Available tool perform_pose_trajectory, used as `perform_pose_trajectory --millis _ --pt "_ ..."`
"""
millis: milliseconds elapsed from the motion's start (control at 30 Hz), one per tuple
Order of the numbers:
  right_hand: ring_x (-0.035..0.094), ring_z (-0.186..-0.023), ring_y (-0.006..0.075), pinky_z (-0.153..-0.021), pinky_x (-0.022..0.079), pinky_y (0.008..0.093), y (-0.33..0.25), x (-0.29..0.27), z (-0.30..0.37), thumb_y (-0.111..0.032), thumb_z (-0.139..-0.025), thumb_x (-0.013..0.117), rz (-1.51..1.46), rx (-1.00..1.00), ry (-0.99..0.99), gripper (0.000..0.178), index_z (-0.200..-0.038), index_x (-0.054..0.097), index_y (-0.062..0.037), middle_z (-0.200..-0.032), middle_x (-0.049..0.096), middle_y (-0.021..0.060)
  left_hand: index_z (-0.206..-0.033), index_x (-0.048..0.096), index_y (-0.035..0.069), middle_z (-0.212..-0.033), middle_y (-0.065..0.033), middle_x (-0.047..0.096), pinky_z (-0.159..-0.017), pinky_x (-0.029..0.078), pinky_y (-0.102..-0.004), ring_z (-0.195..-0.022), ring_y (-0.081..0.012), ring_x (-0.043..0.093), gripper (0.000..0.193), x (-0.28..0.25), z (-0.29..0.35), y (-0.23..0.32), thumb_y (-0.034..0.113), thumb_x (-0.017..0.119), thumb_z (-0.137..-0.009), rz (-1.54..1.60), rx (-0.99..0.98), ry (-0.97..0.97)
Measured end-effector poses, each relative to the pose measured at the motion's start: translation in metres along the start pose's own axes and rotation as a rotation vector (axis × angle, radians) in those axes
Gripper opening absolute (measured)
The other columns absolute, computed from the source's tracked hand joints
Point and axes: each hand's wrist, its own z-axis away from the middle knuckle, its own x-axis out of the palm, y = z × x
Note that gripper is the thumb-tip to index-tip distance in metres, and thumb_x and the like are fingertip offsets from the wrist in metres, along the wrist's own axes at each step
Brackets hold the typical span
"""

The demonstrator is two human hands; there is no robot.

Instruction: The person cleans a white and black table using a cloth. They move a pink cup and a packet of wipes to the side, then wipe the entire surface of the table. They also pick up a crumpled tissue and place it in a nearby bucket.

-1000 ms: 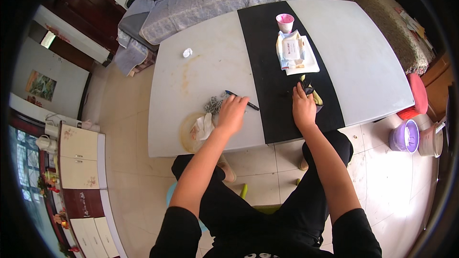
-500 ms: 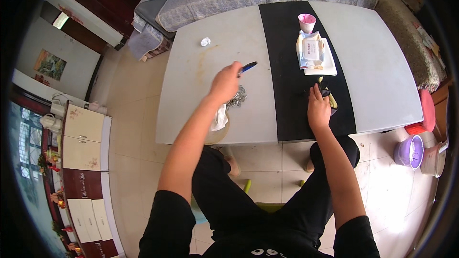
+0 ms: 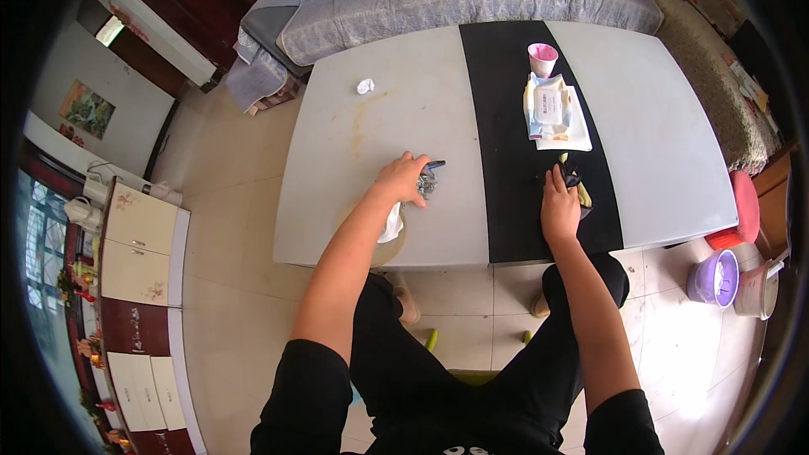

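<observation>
Beyond your tabletop (image 3: 683, 152) runs a long sofa (image 3: 472, 0) in patterned grey. Your pale tabletop carries a black band (image 3: 514, 202), and its near edge is close to your work, so anything swept toward you could drop to the floor (image 3: 244, 286). On the band, a wipes packet (image 3: 548, 109) rests on a white tray-like piece (image 3: 578, 131); a careless forward push could drive both into the pink-lined cup (image 3: 543, 59) just behind and tip it.

Your right hand (image 3: 560, 202) lies with its fingers nearly together on a dark-and-yellow bundle (image 3: 583, 195) on the band; you cannot tell from above whether it grips or only presses. If the pressure is light, the bundle may slip or turn. Your left hand (image 3: 400, 179) is partly open, thumb and fingers arched around a grey wiry tangle (image 3: 429, 186) on the pale part; whether it has hold is unclear. Loose strands could snag and pull along the white tissue (image 3: 393, 226) near your wrist. Well apart, a crumpled paper ball (image 3: 365, 86) risks little. At your left fingertips, a dark pen (image 3: 436, 165) could roll or catch in the wire.
</observation>
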Motion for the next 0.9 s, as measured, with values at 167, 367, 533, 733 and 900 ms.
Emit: perform_pose_trajectory --millis 167,367,533,733,900 --pt "0.051 -0.103 0.0344 -0.091 0.041 0.0353 0.0 -0.001 -0.001 -0.004 -0.077 0.049 -0.001 0.012 -0.036 0.037 -0.113 0.055 0.0006 -0.124 0.049 0.0109 -0.095 0.057 0.006 -0.087 -0.0115 0.06 -0.075 0.045 -0.0373 -0.088 -0.0285 0.057 0.046 -0.003 -0.029 -0.015 0.016 0.078 -0.055 0.09 0.017 -0.326" --pt "0.052 -0.101 0.0333 -0.088 0.043 0.0351 -0.003 0.0 0.0 -0.004 -0.077 0.05 0.024 -0.012 0.022 0.036 -0.112 0.056 -0.0002 -0.122 0.051 0.0096 -0.086 0.058 0.002 -0.082 -0.0156 0.06 -0.068 0.046 -0.0353 -0.078 -0.0295 0.058 0.03 -0.021 -0.005 -0.033 0.008 0.066 -0.058 -0.014 0.237 0.093" --pt "0.054 -0.092 0.0316 -0.083 0.045 0.0332 0.005 0.005 0.002 -0.005 -0.077 0.05 0.048 -0.015 0.058 0.034 -0.11 0.057 -0.0009 -0.122 0.052 0.0089 -0.086 0.058 -0.001 -0.079 -0.0134 0.06 -0.066 0.046 -0.0307 -0.072 -0.0219 0.058 0.03 -0.088 0.047 -0.048 0.01 0.066 -0.059 0.202 0.093 0.209" --pt "0.054 -0.091 0.0313 -0.082 0.045 0.0333 0.001 0.003 0.001 -0.006 -0.08 0.048 0.085 -0.013 0.017 0.035 -0.114 0.055 -0.002 -0.125 0.049 0.0074 -0.085 0.059 -0.001 -0.073 -0.0075 0.058 -0.063 0.045 -0.0285 -0.066 -0.014 0.053 0.031 -0.08 0.103 -0.077 0.015 0.068 -0.06 0.345 -0.17 0.231" --pt "0.054 -0.094 0.0323 -0.082 0.045 0.0335 0.004 0.008 0.001 -0.007 -0.082 0.047 0.098 -0.028 0.011 0.034 -0.115 0.055 -0.0031 -0.127 0.048 0.0062 -0.085 0.06 -0.002 -0.081 -0.0135 0.063 -0.068 0.048 -0.0305 -0.075 -0.0199 0.061 0.037 -0.023 0.109 -0.093 0.018 0.069 -0.055 0.509 -0.393 0.178"
